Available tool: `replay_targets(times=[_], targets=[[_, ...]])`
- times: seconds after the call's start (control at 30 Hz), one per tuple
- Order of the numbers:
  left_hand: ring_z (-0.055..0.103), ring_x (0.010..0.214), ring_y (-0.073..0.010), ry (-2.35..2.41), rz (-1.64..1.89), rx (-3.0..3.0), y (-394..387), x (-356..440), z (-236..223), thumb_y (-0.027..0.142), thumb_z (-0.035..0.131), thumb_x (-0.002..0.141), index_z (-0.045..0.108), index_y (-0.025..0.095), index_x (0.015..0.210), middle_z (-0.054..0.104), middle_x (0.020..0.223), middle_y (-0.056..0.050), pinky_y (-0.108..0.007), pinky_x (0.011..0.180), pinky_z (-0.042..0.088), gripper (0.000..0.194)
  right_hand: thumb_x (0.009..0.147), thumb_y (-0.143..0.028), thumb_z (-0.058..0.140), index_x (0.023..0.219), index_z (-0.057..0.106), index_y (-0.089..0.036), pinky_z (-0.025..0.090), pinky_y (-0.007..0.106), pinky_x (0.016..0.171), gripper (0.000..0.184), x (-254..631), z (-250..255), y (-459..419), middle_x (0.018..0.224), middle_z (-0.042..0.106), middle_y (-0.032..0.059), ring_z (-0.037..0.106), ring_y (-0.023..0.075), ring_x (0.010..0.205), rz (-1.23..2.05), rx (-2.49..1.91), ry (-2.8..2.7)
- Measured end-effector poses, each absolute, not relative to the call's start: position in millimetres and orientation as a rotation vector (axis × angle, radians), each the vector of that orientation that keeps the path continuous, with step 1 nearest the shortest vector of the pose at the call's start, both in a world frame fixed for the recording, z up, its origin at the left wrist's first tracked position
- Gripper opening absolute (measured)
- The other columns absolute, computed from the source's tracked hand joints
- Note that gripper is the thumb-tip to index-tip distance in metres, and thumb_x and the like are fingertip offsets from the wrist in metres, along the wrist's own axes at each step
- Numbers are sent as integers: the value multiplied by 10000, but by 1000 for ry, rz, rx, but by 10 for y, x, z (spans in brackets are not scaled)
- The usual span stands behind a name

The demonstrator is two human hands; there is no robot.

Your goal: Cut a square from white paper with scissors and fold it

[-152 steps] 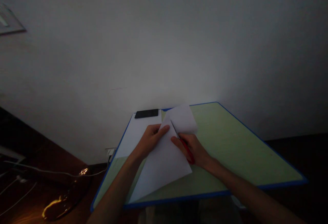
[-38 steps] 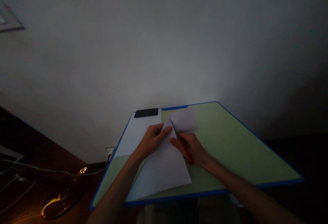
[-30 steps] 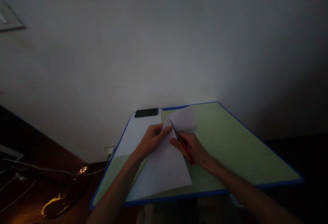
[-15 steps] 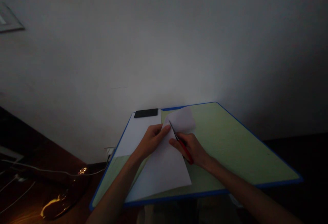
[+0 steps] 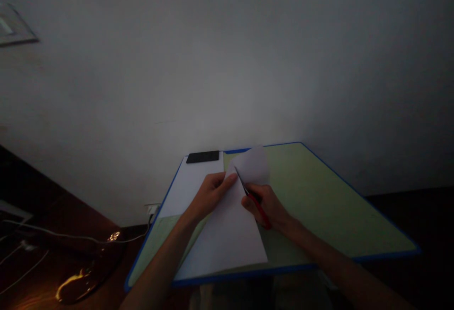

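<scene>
A white sheet of paper (image 5: pixel 227 234) is held tilted above the green tabletop (image 5: pixel 319 206). My left hand (image 5: pixel 212 192) pinches its left side, thumb on top, near the cut. In my right hand (image 5: pixel 266 203) are red-handled scissors (image 5: pixel 260 211), fingers wrapped around the handles. Their dark blades point up and left into the paper, close to my left thumb. Beyond the blades, the cut part of the sheet curls up toward the far edge of the table. The lower end of the paper reaches the near edge.
Another white sheet (image 5: pixel 184 189) lies at the table's left, with a black phone-like slab (image 5: pixel 202 157) on its far end. Blue trim edges the table, which stands against a grey wall (image 5: pixel 227 64). A white cable (image 5: pixel 81 238) runs at the left to a wall socket (image 5: pixel 152 210).
My right thumb has moved slightly right, and the scissor handles have shifted a little. The near end of the paper has dipped slightly. My left hand holds almost the same place.
</scene>
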State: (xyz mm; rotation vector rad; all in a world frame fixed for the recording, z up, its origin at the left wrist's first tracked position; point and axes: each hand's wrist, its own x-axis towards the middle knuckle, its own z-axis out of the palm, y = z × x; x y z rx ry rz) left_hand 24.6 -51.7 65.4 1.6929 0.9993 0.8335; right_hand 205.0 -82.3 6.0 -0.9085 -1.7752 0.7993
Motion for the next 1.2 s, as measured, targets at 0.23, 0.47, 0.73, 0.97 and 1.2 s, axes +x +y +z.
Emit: replay_targets(times=[0.23, 0.47, 0.73, 0.97, 1.2], targets=[[473, 543, -111, 990, 814, 1726, -525, 242, 656, 628, 571, 841, 604, 133, 711, 537, 628, 2, -204, 463, 345, 513, 854, -702, 517, 744, 562, -157, 288, 249, 492, 557, 2048, 82, -825, 620, 482, -10, 380, 105, 530, 790, -903, -1779], [491, 557, -115, 942, 758, 1744, -533, 233, 628, 594, 543, 879, 651, 125, 788, 569, 659, -7, -211, 493, 368, 489, 854, -667, 551, 811, 577, -153, 285, 250, 496, 517, 2034, 99, -827, 639, 473, -15, 376, 110, 548, 801, -888, -1763], [484, 561, -115, 876, 721, 1799, -508, 232, 605, 577, 547, 886, 659, 111, 766, 566, 639, -13, -212, 497, 357, 494, 847, -557, 637, 780, 568, -158, 263, 238, 494, 410, 2035, 80, -800, 613, 436, -42, 359, 97, 536, 805, -897, -1727], [504, 563, -120, 864, 705, 1792, -510, 235, 613, 567, 542, 896, 662, 123, 777, 585, 652, -12, -215, 502, 376, 474, 823, -481, 691, 724, 557, -164, 282, 233, 495, 358, 2066, 103, -794, 605, 435, -48, 366, 94, 540, 858, -971, -1689], [482, 608, -102, 850, 901, 1875, -389, 263, 680, 491, 591, 898, 648, 144, 788, 556, 671, 19, -199, 524, 351, 369, 854, -509, 640, 729, 555, -167, 291, 227, 466, 373, 2064, 67, -818, 604, 446, -43, 408, 98, 522, 957, -1007, -1580]])
